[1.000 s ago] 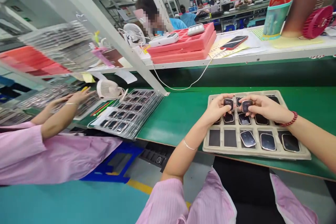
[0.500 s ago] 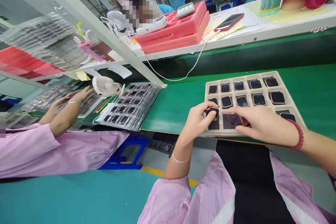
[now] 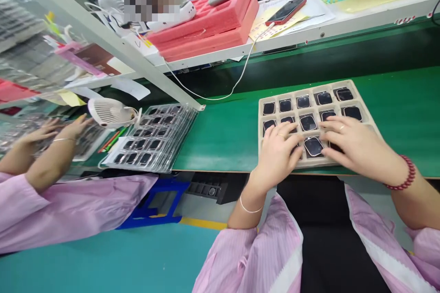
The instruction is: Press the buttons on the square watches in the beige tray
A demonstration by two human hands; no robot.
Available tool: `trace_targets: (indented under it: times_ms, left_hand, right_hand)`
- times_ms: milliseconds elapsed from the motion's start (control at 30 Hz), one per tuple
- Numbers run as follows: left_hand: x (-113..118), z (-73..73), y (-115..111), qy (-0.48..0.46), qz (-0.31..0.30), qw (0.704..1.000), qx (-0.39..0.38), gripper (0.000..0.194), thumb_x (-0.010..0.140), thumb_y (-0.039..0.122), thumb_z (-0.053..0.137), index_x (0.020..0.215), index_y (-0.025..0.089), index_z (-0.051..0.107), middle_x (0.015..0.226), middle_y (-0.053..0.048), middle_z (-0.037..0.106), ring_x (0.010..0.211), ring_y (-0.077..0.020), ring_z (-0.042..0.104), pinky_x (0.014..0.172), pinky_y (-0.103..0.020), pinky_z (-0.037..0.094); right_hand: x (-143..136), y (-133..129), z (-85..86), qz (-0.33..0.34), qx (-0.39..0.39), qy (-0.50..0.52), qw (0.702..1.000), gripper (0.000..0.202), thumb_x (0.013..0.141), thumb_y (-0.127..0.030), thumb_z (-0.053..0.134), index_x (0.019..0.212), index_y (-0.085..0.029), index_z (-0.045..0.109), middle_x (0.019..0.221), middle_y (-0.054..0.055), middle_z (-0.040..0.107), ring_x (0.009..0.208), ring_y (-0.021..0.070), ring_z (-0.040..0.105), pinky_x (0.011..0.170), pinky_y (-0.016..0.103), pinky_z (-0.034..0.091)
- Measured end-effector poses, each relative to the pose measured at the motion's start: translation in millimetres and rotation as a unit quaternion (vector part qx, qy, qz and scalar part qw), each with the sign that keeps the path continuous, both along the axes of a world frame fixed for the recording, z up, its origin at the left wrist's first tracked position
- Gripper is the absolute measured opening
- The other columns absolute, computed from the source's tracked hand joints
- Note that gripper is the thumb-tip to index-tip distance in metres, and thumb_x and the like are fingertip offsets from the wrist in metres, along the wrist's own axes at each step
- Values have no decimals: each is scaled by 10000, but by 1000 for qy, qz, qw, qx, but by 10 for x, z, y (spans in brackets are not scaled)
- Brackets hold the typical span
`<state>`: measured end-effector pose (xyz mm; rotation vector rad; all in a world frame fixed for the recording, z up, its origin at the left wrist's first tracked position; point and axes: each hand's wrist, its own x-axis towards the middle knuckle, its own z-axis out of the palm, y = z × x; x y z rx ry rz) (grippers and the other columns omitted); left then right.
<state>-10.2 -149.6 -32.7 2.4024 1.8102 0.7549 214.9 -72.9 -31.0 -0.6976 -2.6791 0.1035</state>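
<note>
A green work surface (image 3: 227, 137) runs under both hands. Well to the left of the left hand, a co-worker's arms (image 3: 44, 155) rest by a clear blister tray (image 3: 151, 139) and a small white fan (image 3: 110, 112). Beyond the hands, on a raised shelf, lie red foam trays (image 3: 209, 25) and a phone (image 3: 287, 10) on a white cable. The beige compartment tray (image 3: 364, 100) sits directly beneath the hands, its slots holding dark watch bodies (image 3: 308, 122). The left hand (image 3: 278, 155) lies flat, fingers spread over the near-left slots, gripping nothing visible. The right hand (image 3: 357, 146) is likewise spread and flat over the near-right slots; one watch body (image 3: 313, 146) shows between the hands.
</note>
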Motion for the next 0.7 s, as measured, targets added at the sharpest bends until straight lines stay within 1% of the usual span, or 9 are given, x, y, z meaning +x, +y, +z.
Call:
trace_targets:
  times_ms: [133,233,267,333,400,467,567,633,700]
  left_hand:
    - [230,-4,159,68,-31,997,-26,217,925,333,616,1052,162,655,1444,-184,553,1410,-372,429,1175,-621,253]
    - [288,-29,168,23,-74,997,-18,169,887,286,646,994,158,617,1448,-187,540,1432,-359,400,1162,-555,320]
    - [288,-23,147,-2,-97,995,-14,130,880,250,638,972,165,605,1438,-174,548,1431,-345,402,1151,-524,346]
    - [264,27,99,-56,-145,987,-28,61,875,182,598,935,178,589,1293,-133,643,1311,-295,528,1080,-449,424]
    - [211,121,91,-112,-178,974,-86,58,882,160,567,929,182,592,1030,-68,707,1006,-214,658,908,-357,500]
    - [133,228,185,-178,-184,955,-149,49,882,180,574,919,178,606,850,-17,678,772,-145,635,746,-279,492]
    - [-16,313,551,-348,-174,895,-218,114,843,215,630,937,150,624,830,-26,667,728,-129,637,661,-235,470]
    - [-123,287,870,-476,-146,824,-271,228,825,238,661,1024,132,631,822,-38,681,636,-114,633,563,-207,425]
    - [-230,216,1143,-580,-112,746,-306,338,826,267,669,1133,132,631,885,-69,716,593,-102,622,501,-189,369]
  right_hand:
    - [300,69,-55,-86,5,6,996,256,943,-369,573,995,-147,689,1323,236,605,1347,466,442,1067,667,385]
    - [369,36,-98,-55,-54,64,995,140,915,-326,616,932,-187,616,1386,198,573,1404,423,398,1098,632,381]
    - [377,24,-84,-25,-92,88,992,100,903,-296,627,897,-205,584,1388,171,580,1404,394,413,1099,600,398]
    - [385,30,-1,52,-210,106,971,124,878,-225,636,841,-224,517,1342,127,627,1338,332,514,1046,499,480]
    - [374,108,135,118,-356,84,923,170,865,-179,634,823,-229,477,1212,95,703,1178,274,645,919,389,560]
    - [318,278,274,137,-473,66,868,162,869,-189,646,845,-226,491,1035,69,752,1005,239,715,786,321,592]
    - [117,667,379,106,-556,111,817,163,869,-284,701,977,-205,608,912,54,752,826,210,729,683,297,608]
    - [-67,941,351,59,-581,184,791,240,858,-313,727,1049,-184,661,924,60,743,713,166,707,622,271,604]
    - [-230,1158,271,4,-618,262,742,269,847,-250,724,1101,-178,673,929,62,735,690,145,699,581,246,599]
